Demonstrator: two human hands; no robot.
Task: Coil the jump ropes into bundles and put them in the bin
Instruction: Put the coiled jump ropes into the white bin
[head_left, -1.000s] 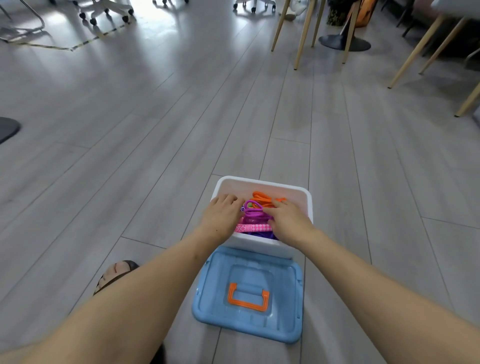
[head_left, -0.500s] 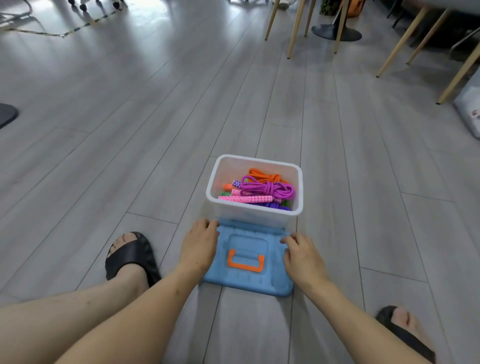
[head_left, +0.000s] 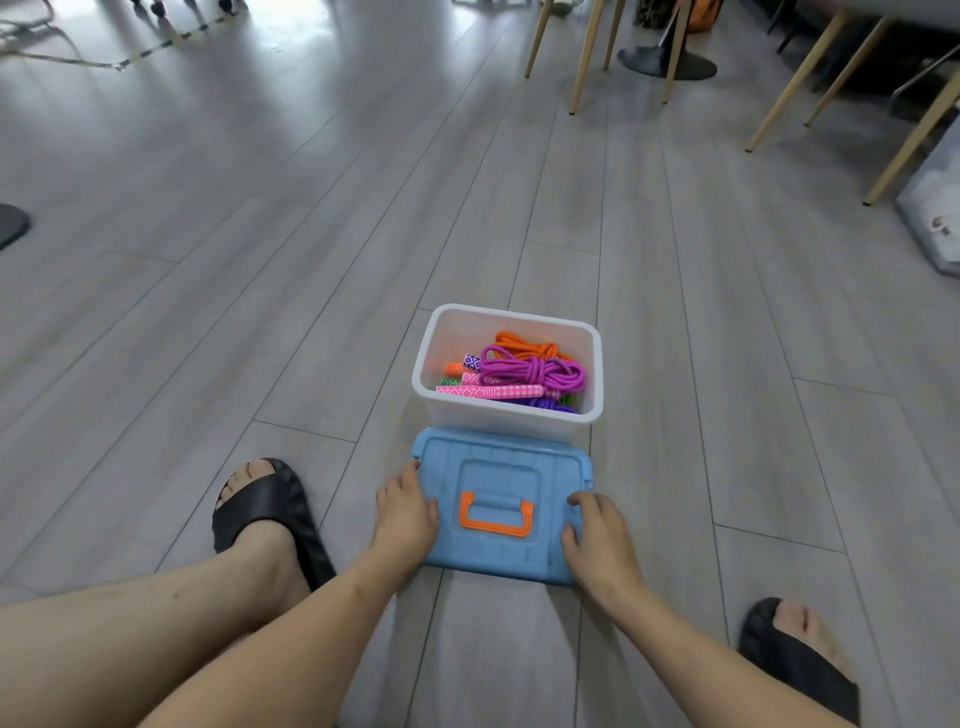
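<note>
Ropes fill one white bin (head_left: 506, 415): we count one orange bundle (head_left: 524, 345) and one magenta bundle (head_left: 535, 371); others are partly hidden. Our left hand (head_left: 405, 514) and right hand (head_left: 600, 545) grip one blue lid (head_left: 501, 512) by its sides.

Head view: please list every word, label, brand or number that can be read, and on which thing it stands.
None: no readable text appears anywhere.
The blue lid and white bin carry no label.
The jump ropes' handles show only patterns, not letters.
</note>
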